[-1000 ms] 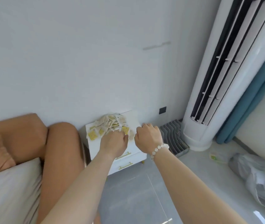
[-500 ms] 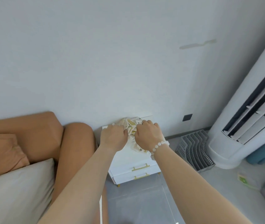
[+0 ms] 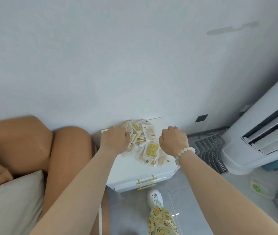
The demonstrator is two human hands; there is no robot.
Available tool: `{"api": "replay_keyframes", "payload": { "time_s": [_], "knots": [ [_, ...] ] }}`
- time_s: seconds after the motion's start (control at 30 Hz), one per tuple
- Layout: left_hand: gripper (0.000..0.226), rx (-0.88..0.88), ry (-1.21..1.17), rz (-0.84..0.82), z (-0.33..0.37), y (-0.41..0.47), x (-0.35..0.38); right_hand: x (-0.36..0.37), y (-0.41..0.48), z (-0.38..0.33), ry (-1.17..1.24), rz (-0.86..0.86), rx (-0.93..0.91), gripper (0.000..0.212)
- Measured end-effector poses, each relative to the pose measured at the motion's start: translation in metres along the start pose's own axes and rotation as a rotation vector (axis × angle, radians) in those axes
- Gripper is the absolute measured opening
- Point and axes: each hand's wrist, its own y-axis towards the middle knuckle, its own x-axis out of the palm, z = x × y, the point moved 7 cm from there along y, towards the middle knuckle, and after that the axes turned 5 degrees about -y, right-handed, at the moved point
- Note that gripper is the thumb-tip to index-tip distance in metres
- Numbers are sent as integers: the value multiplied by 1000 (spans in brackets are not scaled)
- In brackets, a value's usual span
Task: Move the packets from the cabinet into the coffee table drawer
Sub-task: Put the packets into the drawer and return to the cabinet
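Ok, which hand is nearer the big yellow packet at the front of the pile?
Right. The right hand is just right of the yellow packet, almost touching it; the left hand is on the far left side of the pile.

This was a living room in a home: to the left of the left hand (image 3: 114, 141) stood a tan leather sofa (image 3: 24, 141) with a pale cushion (image 3: 11, 206), and under both hands there was a low white cabinet (image 3: 134, 170) with gold drawer handles, set against a plain wall (image 3: 134, 56). To the right of the right hand (image 3: 173, 141) a tall standing air conditioner (image 3: 253, 133) rose from the grey tiled floor (image 3: 194, 187), with a wall socket (image 3: 201, 118) between them.
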Motion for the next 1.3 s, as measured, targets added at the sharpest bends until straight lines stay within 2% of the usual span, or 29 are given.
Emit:
{"api": "replay_keyframes", "payload": {
  "time_s": [0.2, 0.33, 0.63, 0.83, 0.97, 1.07, 1.13, 1.2, 1.3],
  "knots": [
    [39, -128, -93, -102, -6, 62, 37, 24, 77, 11, 48, -52, -49, 34],
    [37, -183, -134, -158, -9, 102, 56, 49, 124, 33, 74, -134, -16, 33],
    [31, -561, -238, -335, -93, 107, 141, 145, 171, 51, 137, -421, 162, 33],
    [50, -819, -482, -380, -128, 114, 208, 211, 193, 54, 259, -546, 334, 52],
    [62, -905, -607, -373, -143, 126, 268, 248, 232, 44, 184, -534, 208, 73],
    [89, -895, -658, -366, -150, 146, 305, 272, 263, 28, 65, -577, 7, 103],
    [108, -827, -625, -446, -155, 165, 325, 284, 287, 14, -74, -606, -166, 124],
    [123, -647, -458, -594, -158, 185, 336, 289, 310, 1, -269, -604, -325, 142],
    [134, -283, -132, -716, -159, 207, 347, 297, 325, -13, -419, -630, -422, 156]
  ]
}}
